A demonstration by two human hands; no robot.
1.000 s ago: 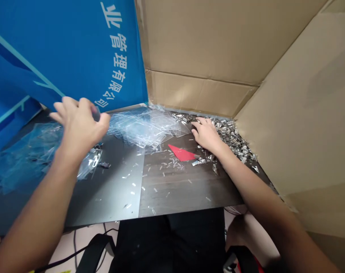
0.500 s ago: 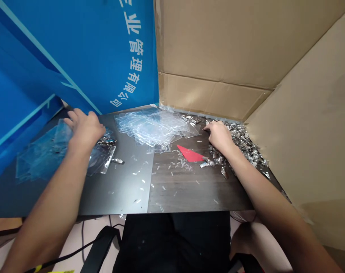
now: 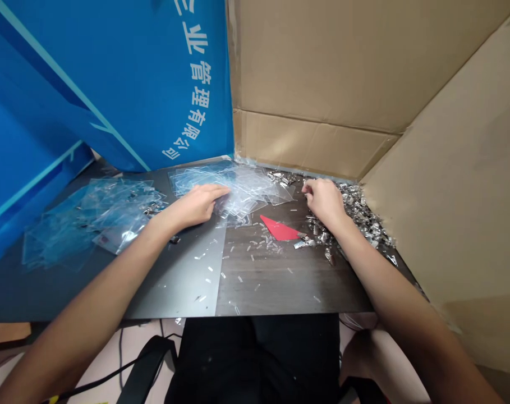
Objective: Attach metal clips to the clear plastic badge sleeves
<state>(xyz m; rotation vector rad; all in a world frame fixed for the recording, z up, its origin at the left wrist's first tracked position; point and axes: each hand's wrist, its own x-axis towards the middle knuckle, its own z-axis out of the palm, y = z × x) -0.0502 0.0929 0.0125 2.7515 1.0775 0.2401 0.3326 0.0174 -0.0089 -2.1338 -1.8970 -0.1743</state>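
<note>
My left hand [image 3: 198, 205] lies palm down with its fingers stretched out, touching the edge of a heap of clear plastic sheets [image 3: 248, 188]. My right hand [image 3: 324, 202] is curled at the edge of a heap of shiny metal scraps [image 3: 359, 206], its fingertips down near the table. Whether those fingertips hold a small piece is hidden. A second spread of clear plastic sheets [image 3: 95, 219] lies to the left of my left hand. Between my hands and slightly lower sits a red triangular plastic piece [image 3: 278, 228].
Small clear offcuts [image 3: 255, 247] are scattered over the dark wood-grain table [image 3: 288, 286], and a grey sheet [image 3: 174, 280] covers part of it. A blue printed board [image 3: 111, 84] and cardboard panels [image 3: 322, 67] rise behind and beside the table.
My left hand has moved right, from the left plastic spread to the middle heap. The left spread now shows more of its sheets. My right hand has barely moved.
</note>
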